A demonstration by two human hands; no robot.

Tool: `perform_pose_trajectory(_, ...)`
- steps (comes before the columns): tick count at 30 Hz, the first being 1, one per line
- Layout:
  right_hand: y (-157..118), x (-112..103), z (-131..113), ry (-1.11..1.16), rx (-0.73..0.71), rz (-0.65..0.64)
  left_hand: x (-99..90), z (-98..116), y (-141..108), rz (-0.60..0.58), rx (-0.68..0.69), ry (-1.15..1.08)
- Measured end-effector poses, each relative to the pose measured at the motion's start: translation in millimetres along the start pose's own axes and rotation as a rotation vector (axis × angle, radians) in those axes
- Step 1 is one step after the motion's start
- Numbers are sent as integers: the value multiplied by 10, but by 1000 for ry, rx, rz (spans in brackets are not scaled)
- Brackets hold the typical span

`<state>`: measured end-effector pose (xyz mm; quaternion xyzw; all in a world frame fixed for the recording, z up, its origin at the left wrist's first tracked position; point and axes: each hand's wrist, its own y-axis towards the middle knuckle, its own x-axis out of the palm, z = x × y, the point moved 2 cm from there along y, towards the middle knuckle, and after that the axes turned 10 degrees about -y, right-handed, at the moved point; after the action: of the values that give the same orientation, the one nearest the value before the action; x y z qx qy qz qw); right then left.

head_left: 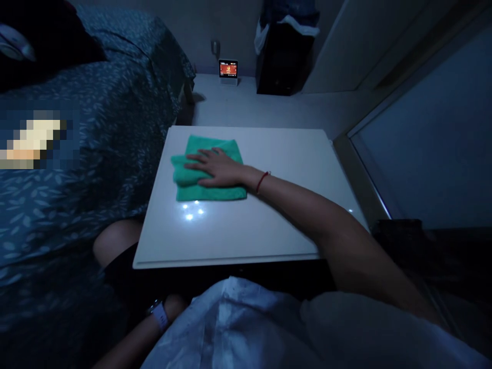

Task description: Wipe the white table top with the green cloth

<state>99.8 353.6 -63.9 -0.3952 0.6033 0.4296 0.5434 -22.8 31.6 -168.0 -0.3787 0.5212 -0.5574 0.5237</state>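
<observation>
My right hand [219, 168] lies flat on a green cloth [211, 193], its fingers spread and pressing the cloth against a white tabletop [269, 225]. The cloth rests on the far left part of that table, with one layer folded over on its left side. A thin red bracelet [262, 181] circles my right wrist. Low in the view, beside my shirt, is my left hand [175, 306], below the table's near edge. Its fingers are hidden, and a watch with a light purple strap [160, 314] sits on that wrist.
To the left stands a bed with a leaf-patterned cover [126, 102]. On the floor beyond the table are a small lit screen [228, 70] and a black cabinet [282, 64] with cloth on top. A frosted panel [430, 138] runs along the right.
</observation>
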Motion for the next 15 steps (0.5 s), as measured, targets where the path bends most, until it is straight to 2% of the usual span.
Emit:
perform_pose_trajectory(2, 113, -17, 337, 18, 208, -10, 75, -76, 111, 41, -18, -22)
perform_pose_trajectory(4, 187, -51, 565, 37, 396, -27, 139, -141, 211, 87, -37, -72)
perform_pose_trajectory(7, 233, -101, 692, 54, 582, -43, 147, -146, 228, 71, -51, -98)
perform_pose_trajectory(11, 184, -101, 587, 33, 602, -49, 123, -114, 189, 13, -17, -47)
perform_pose_trajectory(15, -64, -46, 254, 15, 462, -35, 182, -177, 286, 79, 16, -35)
